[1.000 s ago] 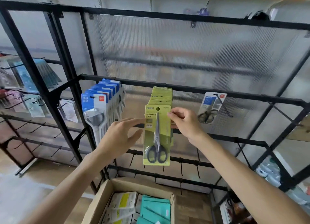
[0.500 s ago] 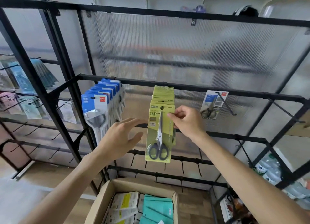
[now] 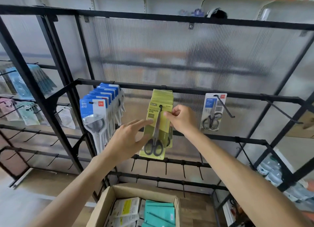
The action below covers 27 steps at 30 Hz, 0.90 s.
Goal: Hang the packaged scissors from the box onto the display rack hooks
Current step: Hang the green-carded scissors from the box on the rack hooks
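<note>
Since a second ago the front green scissors pack [image 3: 157, 124] has swung from hanging straight to a slight tilt, its lower end kicked to our left, and our left hand [image 3: 126, 140] has closed in until its fingertips reach the card's left edge.

Head view, item by item:

Green scissors pack: front card of a green stack, its hole threaded on the middle hook [image 3: 160, 107] of the display rack [image 3: 186, 90]. Black-handled scissors sealed to the card, handles down.

Right hand [image 3: 182, 119]: we pinch the pack's upper right edge between thumb and forefinger, the other fingers curled behind.

Left hand: fingers straight and spread, palm facing the card, fingertips touching its left side; it grips nothing.

Green stack [image 3: 163, 95]: more of the same cards behind the front one, filling the hook back to the rail.

Blue scissors packs [image 3: 100, 104]: a full row on the hook to the left, white-handled scissors in clear blisters.

Grey scissors pack [image 3: 213, 111]: a single card on the hook to the right, well apart from our hands.

Box [image 3: 105, 204]: open cardboard, below the rack between our forearms, holding teal packs [image 3: 159, 211] on the right and white-and-yellow packs [image 3: 126, 209] on the left.

Lower rails: rows of bare black hooks [image 3: 165, 169] under the green pack.

Side rack [image 3: 22, 94]: far left, pastel carded goods, too blurred for us to identify.
</note>
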Each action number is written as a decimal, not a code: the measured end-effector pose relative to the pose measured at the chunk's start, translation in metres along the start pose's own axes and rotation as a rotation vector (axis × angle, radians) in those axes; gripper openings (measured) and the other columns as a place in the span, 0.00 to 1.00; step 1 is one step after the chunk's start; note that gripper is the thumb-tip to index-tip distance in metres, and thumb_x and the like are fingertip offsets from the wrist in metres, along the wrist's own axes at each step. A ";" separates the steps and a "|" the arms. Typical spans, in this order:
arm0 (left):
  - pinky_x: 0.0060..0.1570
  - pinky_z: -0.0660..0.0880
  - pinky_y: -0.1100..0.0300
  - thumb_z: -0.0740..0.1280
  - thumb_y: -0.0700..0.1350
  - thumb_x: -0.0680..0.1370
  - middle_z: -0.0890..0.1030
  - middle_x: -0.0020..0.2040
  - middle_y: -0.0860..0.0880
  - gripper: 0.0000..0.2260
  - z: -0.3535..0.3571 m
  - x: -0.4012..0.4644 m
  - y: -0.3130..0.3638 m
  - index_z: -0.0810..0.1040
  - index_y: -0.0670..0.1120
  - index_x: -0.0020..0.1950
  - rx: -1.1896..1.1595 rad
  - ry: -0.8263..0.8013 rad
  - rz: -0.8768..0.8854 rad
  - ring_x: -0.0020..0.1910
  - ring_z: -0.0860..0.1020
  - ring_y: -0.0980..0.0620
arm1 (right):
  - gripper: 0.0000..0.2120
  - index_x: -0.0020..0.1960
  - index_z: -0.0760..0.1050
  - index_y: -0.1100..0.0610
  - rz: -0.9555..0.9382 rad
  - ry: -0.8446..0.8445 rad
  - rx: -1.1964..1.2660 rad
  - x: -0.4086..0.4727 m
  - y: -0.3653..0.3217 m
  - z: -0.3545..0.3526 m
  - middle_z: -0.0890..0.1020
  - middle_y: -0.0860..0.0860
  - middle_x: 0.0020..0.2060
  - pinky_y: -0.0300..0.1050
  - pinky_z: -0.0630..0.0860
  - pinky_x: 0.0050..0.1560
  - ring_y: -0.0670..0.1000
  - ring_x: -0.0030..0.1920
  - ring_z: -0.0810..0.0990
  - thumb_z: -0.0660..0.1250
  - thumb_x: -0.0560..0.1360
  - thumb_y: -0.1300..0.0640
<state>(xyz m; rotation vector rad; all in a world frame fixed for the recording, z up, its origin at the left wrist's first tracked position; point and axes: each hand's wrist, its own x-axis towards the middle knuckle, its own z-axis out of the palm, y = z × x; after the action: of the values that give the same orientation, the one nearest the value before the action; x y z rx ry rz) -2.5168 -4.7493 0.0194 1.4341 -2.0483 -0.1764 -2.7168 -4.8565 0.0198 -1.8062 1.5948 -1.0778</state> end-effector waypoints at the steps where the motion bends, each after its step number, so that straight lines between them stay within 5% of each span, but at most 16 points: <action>1: 0.60 0.75 0.58 0.67 0.47 0.79 0.78 0.65 0.57 0.20 0.001 0.000 0.001 0.74 0.55 0.71 -0.003 0.002 0.000 0.60 0.79 0.58 | 0.12 0.43 0.78 0.55 0.005 0.000 0.002 -0.001 0.001 0.001 0.84 0.50 0.38 0.55 0.83 0.42 0.51 0.38 0.85 0.75 0.73 0.48; 4: 0.60 0.75 0.58 0.68 0.47 0.78 0.78 0.65 0.57 0.20 0.001 -0.001 0.002 0.74 0.55 0.71 -0.010 0.002 0.004 0.60 0.79 0.58 | 0.14 0.44 0.77 0.54 0.006 -0.003 -0.036 -0.008 0.002 0.002 0.83 0.48 0.38 0.49 0.82 0.38 0.49 0.38 0.83 0.76 0.71 0.46; 10: 0.61 0.76 0.54 0.68 0.48 0.78 0.78 0.66 0.56 0.21 0.002 -0.006 -0.001 0.73 0.54 0.71 -0.014 -0.014 0.014 0.62 0.78 0.55 | 0.24 0.53 0.66 0.54 -0.159 0.097 -0.218 -0.030 0.002 0.001 0.73 0.47 0.43 0.34 0.62 0.30 0.44 0.38 0.71 0.77 0.70 0.46; 27: 0.60 0.76 0.53 0.68 0.48 0.79 0.77 0.67 0.56 0.22 0.008 -0.014 -0.008 0.71 0.55 0.73 0.048 -0.061 0.039 0.63 0.77 0.54 | 0.24 0.55 0.70 0.56 -0.397 0.085 -0.386 -0.060 0.007 -0.009 0.74 0.49 0.50 0.30 0.66 0.33 0.47 0.41 0.76 0.77 0.70 0.44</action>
<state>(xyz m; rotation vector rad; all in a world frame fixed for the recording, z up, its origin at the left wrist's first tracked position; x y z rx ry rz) -2.5123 -4.7423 0.0036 1.4326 -2.1421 -0.1574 -2.7285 -4.7986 0.0049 -2.4416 1.6182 -1.0761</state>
